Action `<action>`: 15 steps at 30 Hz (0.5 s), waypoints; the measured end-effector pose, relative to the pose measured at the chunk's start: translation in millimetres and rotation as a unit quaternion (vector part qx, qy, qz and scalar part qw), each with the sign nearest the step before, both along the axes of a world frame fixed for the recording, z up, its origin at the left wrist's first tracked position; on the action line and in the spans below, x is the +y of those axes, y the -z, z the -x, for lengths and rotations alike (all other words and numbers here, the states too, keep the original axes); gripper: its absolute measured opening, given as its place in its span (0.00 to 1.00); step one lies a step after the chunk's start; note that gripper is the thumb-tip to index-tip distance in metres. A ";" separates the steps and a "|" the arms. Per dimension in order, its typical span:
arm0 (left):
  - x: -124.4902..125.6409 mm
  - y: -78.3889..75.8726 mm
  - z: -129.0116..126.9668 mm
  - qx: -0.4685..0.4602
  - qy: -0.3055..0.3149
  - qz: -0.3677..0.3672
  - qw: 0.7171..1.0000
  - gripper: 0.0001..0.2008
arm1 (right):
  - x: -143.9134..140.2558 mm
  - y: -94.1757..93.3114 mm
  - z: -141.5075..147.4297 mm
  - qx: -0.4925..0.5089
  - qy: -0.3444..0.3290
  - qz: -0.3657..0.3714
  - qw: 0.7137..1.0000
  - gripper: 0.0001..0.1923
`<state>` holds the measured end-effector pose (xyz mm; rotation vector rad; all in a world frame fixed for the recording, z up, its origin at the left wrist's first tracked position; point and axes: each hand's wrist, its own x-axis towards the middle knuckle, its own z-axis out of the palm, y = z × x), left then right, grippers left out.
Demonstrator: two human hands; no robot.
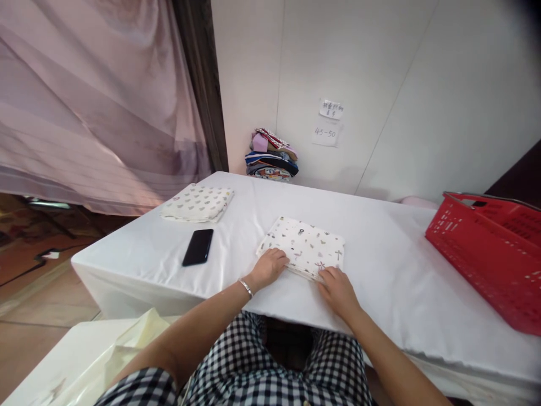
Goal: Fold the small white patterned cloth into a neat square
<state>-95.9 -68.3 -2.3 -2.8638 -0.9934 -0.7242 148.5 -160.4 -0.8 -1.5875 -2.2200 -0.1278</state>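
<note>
A folded white cloth with small printed figures lies flat on the white-covered table, close to its near edge. My left hand rests on the cloth's near left corner, fingers curled over the edge. My right hand touches the near right corner, fingers bent on the edge. A silver bracelet sits on my left wrist. Whether either hand pinches the fabric or only presses it, I cannot tell.
A black phone lies left of the cloth. A second folded patterned cloth sits at the far left corner. A stack of coloured fabrics leans at the wall. A red plastic basket stands on the right.
</note>
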 end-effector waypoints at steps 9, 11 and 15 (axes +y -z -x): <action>4.3 5.6 20.3 -0.022 -0.003 -0.008 1.000 0.09 | 5.0 19.9 14.2 0.008 -0.007 -0.063 0.998 0.12; 7.3 4.8 28.4 -0.033 -0.004 -0.008 0.999 0.10 | 5.3 21.6 11.9 0.019 -0.014 -0.069 0.997 0.12; 12.6 0.4 32.8 -0.053 -0.029 0.005 0.998 0.12 | 5.3 21.0 11.4 0.018 -0.004 -0.076 0.997 0.12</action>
